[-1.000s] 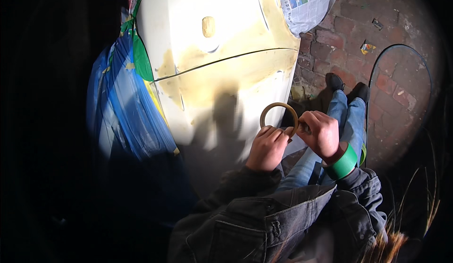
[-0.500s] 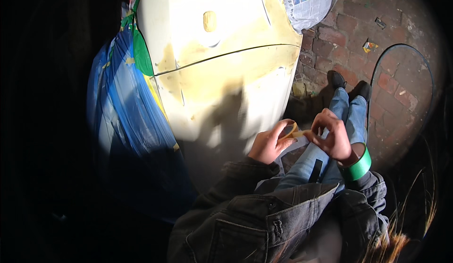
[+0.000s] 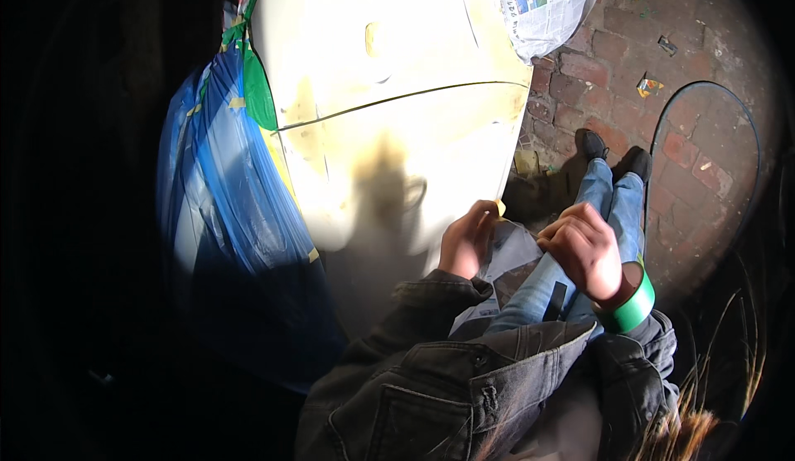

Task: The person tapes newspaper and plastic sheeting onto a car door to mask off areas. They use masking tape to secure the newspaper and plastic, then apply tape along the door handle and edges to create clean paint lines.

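Observation:
My left hand (image 3: 466, 242) is closed beside the edge of a pale painted body panel (image 3: 464, 151). It is wrapped round a roll of yellow masking tape (image 3: 500, 207), of which only a small bit shows past the fingers. My right hand (image 3: 584, 250) is closed above my jeans, its fingertips pinched towards the left hand. What lies in that pinch is too hidden to make out. Around my right wrist sits a roll of green tape (image 3: 632, 302). A greyish sheet (image 3: 511, 252) shows between the two hands.
Blue plastic sheeting (image 3: 228, 155), taped on, hangs down the panel's left side. Newspaper (image 3: 551, 6) covers a part at the upper right. A dark hose (image 3: 704, 80) curves over the brick floor (image 3: 613, 105). Dry bristles (image 3: 691, 428) stick up at lower right.
My left hand has turned, so the tape roll is mostly hidden. My right hand has rolled over into a tighter fist. The yellow strip between the hands no longer shows.

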Tool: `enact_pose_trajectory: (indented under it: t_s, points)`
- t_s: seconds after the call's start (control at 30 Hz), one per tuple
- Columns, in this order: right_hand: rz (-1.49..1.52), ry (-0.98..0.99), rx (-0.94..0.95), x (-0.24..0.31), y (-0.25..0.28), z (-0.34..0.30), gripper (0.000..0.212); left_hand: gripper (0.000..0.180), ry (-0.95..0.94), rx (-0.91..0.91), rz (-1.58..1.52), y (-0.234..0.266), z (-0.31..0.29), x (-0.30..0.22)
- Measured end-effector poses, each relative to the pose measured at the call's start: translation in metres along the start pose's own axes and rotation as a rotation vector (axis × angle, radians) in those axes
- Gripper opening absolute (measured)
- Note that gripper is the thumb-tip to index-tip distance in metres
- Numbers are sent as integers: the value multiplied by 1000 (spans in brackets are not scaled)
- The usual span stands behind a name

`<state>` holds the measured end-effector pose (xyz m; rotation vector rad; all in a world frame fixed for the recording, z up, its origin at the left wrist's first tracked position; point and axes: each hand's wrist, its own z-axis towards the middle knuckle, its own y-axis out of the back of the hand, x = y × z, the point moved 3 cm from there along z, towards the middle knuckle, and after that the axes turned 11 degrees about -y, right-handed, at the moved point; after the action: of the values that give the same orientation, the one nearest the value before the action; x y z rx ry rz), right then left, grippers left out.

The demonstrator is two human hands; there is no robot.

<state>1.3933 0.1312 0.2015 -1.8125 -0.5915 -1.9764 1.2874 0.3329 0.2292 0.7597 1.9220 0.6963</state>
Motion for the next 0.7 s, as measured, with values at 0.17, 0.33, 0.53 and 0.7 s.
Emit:
enact_pose_trajectory:
  t_s: [0.17,0.33,0.53,0.7]
  points:
    - [-4,36,-120,25,8,-2,23,12,188,-289,-76,22,8,31]
    - [349,-617,-264,3,7,-4,17,35,464,-355,-873,7,9,7]
    - [152,-525,-368,3,2,-2,18,60,268,-184,-1055,-3,14,-55]
    - [-142,-233,-369,14,3,5,22,41,356,-159,-1139,-24,11,-66]
